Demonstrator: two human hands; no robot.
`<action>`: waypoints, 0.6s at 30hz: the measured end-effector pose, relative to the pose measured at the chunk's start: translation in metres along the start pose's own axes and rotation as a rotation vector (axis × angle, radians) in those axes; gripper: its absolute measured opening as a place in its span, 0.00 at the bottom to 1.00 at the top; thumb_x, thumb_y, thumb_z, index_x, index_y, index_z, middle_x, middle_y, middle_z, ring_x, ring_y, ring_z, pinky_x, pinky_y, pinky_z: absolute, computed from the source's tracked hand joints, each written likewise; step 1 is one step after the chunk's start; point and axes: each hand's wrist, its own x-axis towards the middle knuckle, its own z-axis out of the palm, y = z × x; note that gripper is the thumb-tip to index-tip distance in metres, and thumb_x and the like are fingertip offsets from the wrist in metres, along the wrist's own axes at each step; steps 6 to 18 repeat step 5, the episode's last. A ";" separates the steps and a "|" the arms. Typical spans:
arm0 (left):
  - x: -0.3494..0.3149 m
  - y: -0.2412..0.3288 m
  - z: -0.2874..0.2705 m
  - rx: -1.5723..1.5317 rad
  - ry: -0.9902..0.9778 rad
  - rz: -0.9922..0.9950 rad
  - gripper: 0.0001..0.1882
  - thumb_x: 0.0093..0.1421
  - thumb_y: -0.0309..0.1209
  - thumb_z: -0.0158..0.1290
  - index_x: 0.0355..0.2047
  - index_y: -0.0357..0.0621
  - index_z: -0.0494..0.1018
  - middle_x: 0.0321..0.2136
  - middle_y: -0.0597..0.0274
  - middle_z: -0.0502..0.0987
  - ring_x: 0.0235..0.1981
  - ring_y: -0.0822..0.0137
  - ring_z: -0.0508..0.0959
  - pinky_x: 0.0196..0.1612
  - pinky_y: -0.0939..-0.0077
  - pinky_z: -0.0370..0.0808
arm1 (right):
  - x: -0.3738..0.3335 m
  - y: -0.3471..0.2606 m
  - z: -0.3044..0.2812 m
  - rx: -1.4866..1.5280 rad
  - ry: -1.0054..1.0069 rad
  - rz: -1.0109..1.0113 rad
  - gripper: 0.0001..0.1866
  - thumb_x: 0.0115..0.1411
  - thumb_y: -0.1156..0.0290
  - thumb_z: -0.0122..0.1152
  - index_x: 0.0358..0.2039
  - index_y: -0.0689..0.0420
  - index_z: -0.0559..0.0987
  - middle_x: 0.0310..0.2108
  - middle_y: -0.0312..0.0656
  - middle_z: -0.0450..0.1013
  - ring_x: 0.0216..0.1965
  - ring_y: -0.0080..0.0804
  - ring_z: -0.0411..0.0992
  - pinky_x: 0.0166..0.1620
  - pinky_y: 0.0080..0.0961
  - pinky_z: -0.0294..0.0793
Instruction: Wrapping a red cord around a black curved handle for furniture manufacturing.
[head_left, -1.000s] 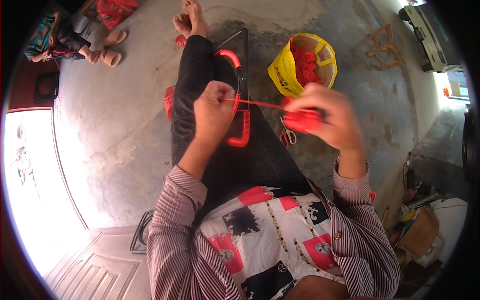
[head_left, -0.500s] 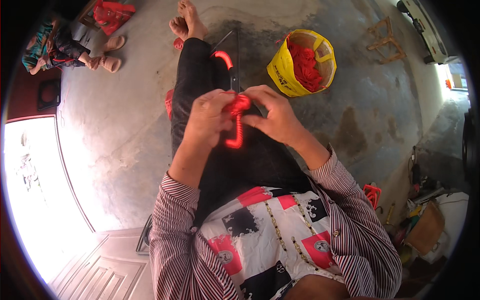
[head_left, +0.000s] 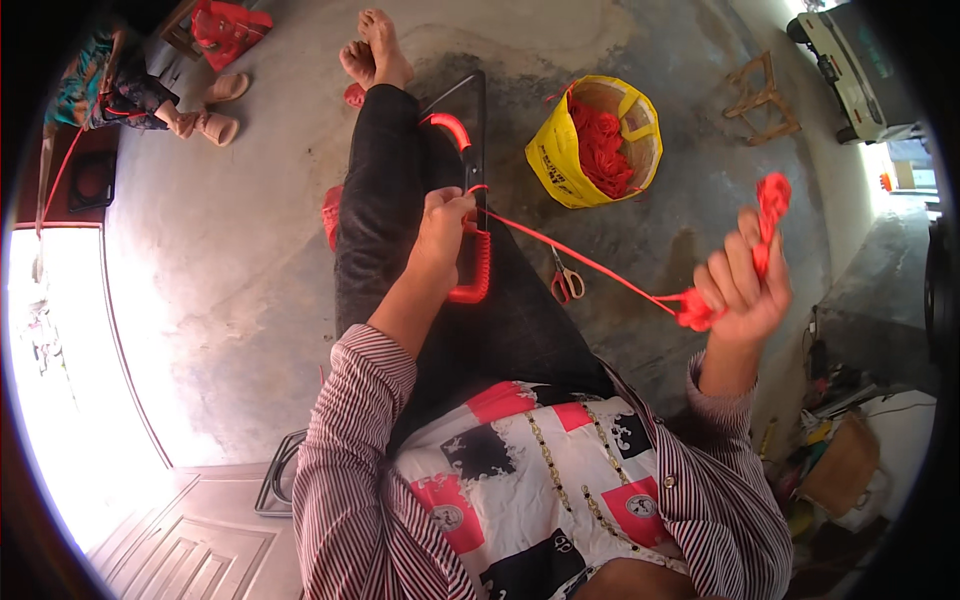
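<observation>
A slim black frame (head_left: 477, 115) lies over my lap, with red cord (head_left: 484, 265) wound tightly around parts of it. Closed on the frame's middle is my left hand (head_left: 437, 238), beside a loop of the cord. Out to the right, my raised right hand (head_left: 745, 285) grips a bundle of red cord (head_left: 773, 195); its ends stick out above and beside the fist. One strand runs taut from the bundle back to the frame near my left fingers. The far end of the frame is bare black.
Right of my legs stands a yellow bag (head_left: 555, 165) holding red cord. Scissors (head_left: 567, 285) lie on the floor beside my thigh. A wooden stool (head_left: 765, 100) lies farther right. Another person (head_left: 130, 100) sits at the far left near a red bag (head_left: 228, 35).
My right hand has swung from the frame far out to the right, carrying the cord bundle and stretching the strand. My left hand stays at the frame. The scissors have come into sight.
</observation>
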 end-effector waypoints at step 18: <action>0.017 -0.006 -0.017 -0.052 -0.223 -0.087 0.20 0.60 0.36 0.48 0.48 0.34 0.67 0.31 0.62 0.75 0.34 0.69 0.74 0.49 0.76 0.66 | -0.065 -0.042 -0.030 -0.158 0.245 -0.102 0.24 0.71 0.55 0.41 0.57 0.60 0.60 0.13 0.27 0.56 0.12 0.16 0.53 0.21 0.21 0.61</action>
